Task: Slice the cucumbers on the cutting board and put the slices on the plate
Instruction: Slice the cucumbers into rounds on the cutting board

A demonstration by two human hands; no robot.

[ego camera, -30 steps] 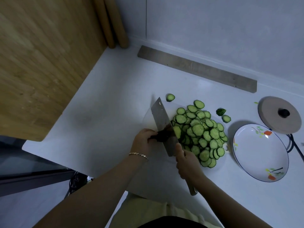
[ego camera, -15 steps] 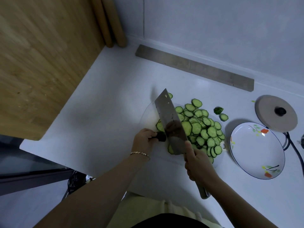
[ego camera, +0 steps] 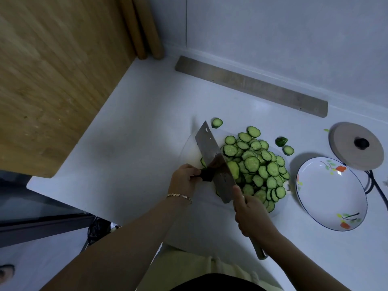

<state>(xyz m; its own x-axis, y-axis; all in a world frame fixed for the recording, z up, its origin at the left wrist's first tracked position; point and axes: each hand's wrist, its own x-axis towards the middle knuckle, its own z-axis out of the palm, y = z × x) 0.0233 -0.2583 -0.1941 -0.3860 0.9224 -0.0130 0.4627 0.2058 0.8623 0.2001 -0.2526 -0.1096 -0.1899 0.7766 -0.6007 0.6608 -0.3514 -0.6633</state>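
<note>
- Head view looks down on a pale cutting board point(ego camera: 192, 150) lying on a white counter, with nearly all the cucumber on it already cut.
- A short, dark cucumber stub point(ego camera: 206, 174) lies at the board's near-left part. The left hand point(ego camera: 184, 179) pinches it between curled fingertips, knuckles toward the blade.
- The right hand point(ego camera: 252, 217) is wrapped round the handle of a cleaver point(ego camera: 214, 162), fingers closed tight, thumb reaching toward the heel of the blade. The blade stands steeply on the board, pressed against the stub's right face.
- The slices point(ego camera: 256, 164) are heaped over the right half of the board. One stray slice point(ego camera: 217, 123) lies just past the board's far edge, and an end piece point(ego camera: 281, 141) sits beyond its far-right edge.
- The plate point(ego camera: 327, 196) stands just right of the board and holds no slices yet; a round lid point(ego camera: 354, 148) lies further right of the board.
- Handling, as I judge it: the stub is firm but wet and too short for a safe grip, so fingertips belong tucked back at its left end.
- The slices look thin, light and clingy. Scooping them on the cleaver's flat, or sweeping them toward the plate, should suit better than picking singly.
</note>
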